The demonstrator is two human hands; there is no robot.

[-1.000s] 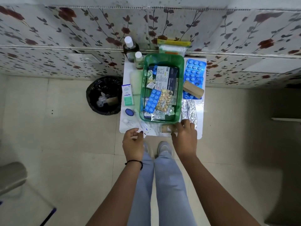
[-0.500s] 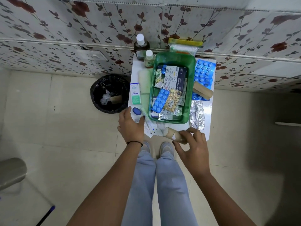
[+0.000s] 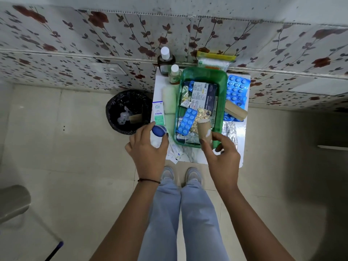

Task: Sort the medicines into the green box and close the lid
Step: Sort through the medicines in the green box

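The green box sits open on a small white table, holding blue and gold blister strips and a dressing pack. My right hand grips a brown bandage roll upright over the box's near edge. Fingers of my left hand close around a small blue-capped jar at the table's left front. A green-and-white Optibex carton lies just beyond it. Blue blister sheets, a second brown roll and a silver strip lie right of the box.
Two white-capped bottles and a yellow-topped cotton pack stand against the flowered wall. A pale translucent lid lies left of the box. A black-lined bin stands on the floor to the left. Sachets lie at the table's front.
My right hand picked the brown roll up from the table's front edge and carried it over the box. My left hand moved forward and closed on the blue-capped jar.
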